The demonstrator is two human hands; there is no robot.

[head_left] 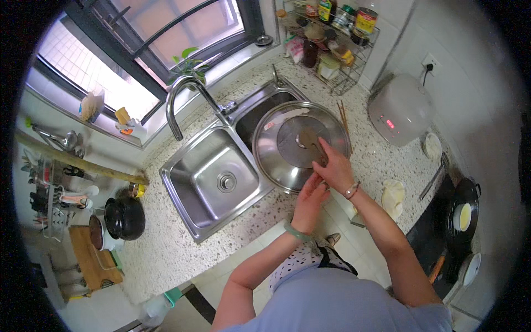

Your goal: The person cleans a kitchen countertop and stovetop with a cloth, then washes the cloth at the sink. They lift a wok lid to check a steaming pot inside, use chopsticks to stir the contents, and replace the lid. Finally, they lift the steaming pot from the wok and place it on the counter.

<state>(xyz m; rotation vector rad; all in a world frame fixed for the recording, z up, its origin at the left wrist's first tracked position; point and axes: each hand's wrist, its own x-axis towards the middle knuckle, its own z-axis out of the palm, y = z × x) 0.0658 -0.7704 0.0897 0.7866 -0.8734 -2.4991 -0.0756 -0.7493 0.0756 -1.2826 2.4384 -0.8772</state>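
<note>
A large round steel lid (276, 160) with a darker see-through middle and a central knob (307, 138) lies over part of the right sink basin (251, 117) and the counter. My right hand (335, 170) is over the lid's right side, fingers apart, with the fingertips close to the knob; whether they touch it I cannot tell. Just below, my left hand (311, 202) is at the lid's near rim, its fingers loosely spread and nothing visible in them. The two hands nearly meet, and what lies under the lid is hidden.
Left of the lid are the tap (191, 83) and a bare steel basin (213, 166). Chopsticks (344, 119), a pale crumpled cloth-like item (393, 197) and a white rice cooker (402, 110) stand right. Farther right is a black pan (470, 205); a dark pot (125, 218) sits left.
</note>
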